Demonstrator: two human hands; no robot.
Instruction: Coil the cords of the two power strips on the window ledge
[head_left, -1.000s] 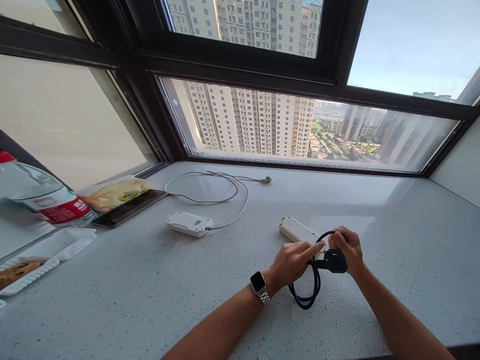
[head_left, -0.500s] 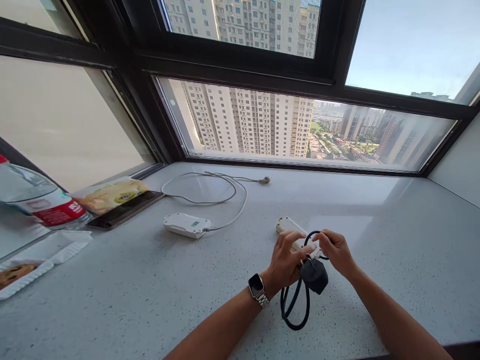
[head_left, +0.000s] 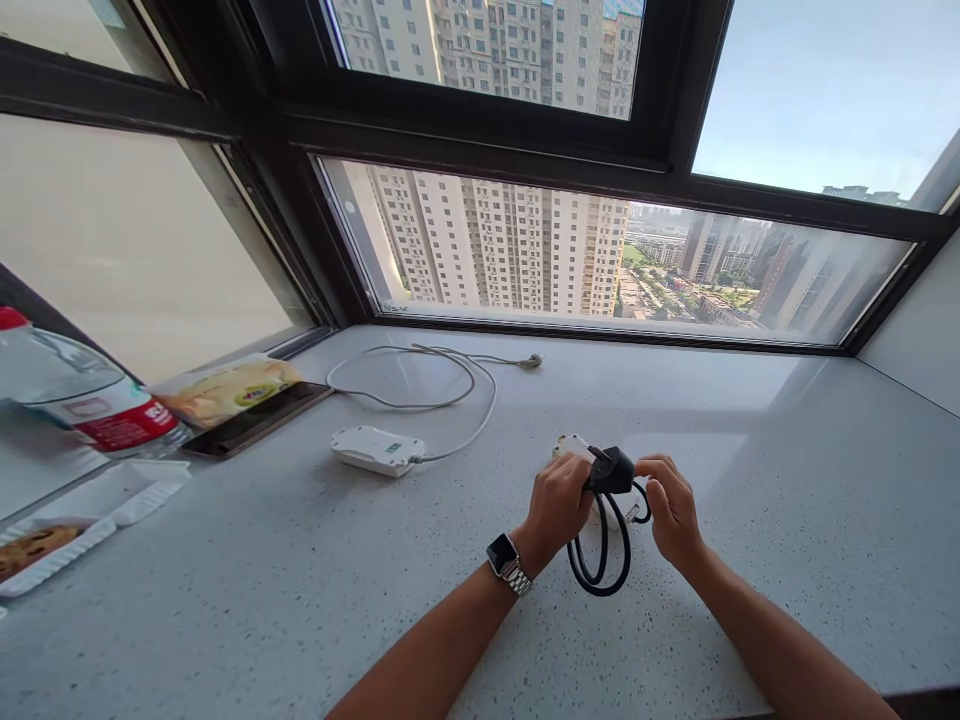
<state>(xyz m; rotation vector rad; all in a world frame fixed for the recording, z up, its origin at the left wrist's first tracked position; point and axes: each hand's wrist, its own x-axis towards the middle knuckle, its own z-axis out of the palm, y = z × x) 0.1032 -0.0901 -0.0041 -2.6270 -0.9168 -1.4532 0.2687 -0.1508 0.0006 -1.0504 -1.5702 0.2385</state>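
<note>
My left hand (head_left: 556, 508), with a watch on its wrist, is closed around a looped black power cord (head_left: 624, 570). Its black plug (head_left: 612, 470) sticks up at my fingertips, prongs toward the upper left. Beside the plug is my right hand (head_left: 673, 512), its index finger reaching toward it and the thumb apart; nothing shows in its grasp. Below and behind the plug lies a white power strip (head_left: 570, 444), largely covered by my left hand and the cord. Part of the black cord bends close to the strip's near end.
A white power strip (head_left: 377, 450) with a coiled white cord (head_left: 491, 400) lies left of centre. Farther left are a dark phone-like slab (head_left: 255, 418), a tissue pack (head_left: 232, 388), a bottle (head_left: 124, 415) and a cookie tray (head_left: 135, 490). Windows (head_left: 510, 250) border the white counter (head_left: 360, 600).
The black plug has risen from below my left hand to its fingertips, and its prongs show. My left hand has turned knuckles-up, and my right fingers have come off the cord.
</note>
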